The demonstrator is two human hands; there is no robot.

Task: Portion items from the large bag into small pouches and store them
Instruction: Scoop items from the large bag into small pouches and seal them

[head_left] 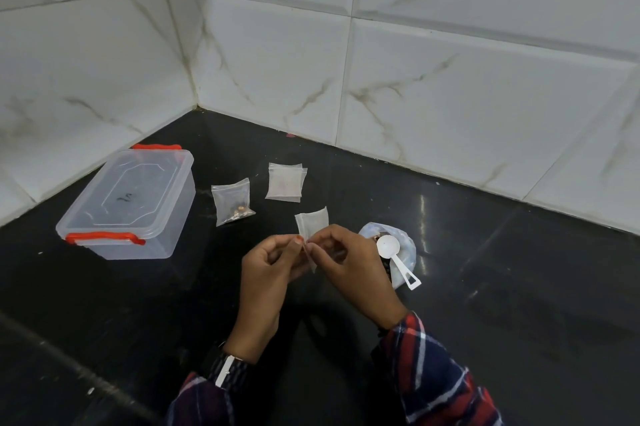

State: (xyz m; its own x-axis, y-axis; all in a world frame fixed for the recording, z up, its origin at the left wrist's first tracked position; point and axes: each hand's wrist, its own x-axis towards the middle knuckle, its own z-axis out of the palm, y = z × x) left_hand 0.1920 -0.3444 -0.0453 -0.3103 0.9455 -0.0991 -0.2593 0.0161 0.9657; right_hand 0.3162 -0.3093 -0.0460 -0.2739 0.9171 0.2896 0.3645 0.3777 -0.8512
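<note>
Above the dark counter, my left hand (pixel 266 273) and my right hand (pixel 349 269) pinch the same small clear pouch (pixel 311 223) by its near edge, fingertips meeting at its mouth. The pouch sticks up and away from the fingers. Right of my right hand lies the large bag (pixel 407 245), open, with dark items inside. A white plastic scoop (pixel 394 256) rests across its opening, handle pointing toward me. A filled small pouch (pixel 232 198) with brown bits lies to the left. A stack of empty pouches (pixel 285 182) lies behind.
A clear plastic box (pixel 128 204) with red clips stands shut at the left, close to the tiled wall. White marbled wall tiles (pixel 450 79) meet in a corner behind the black counter (pixel 519 287).
</note>
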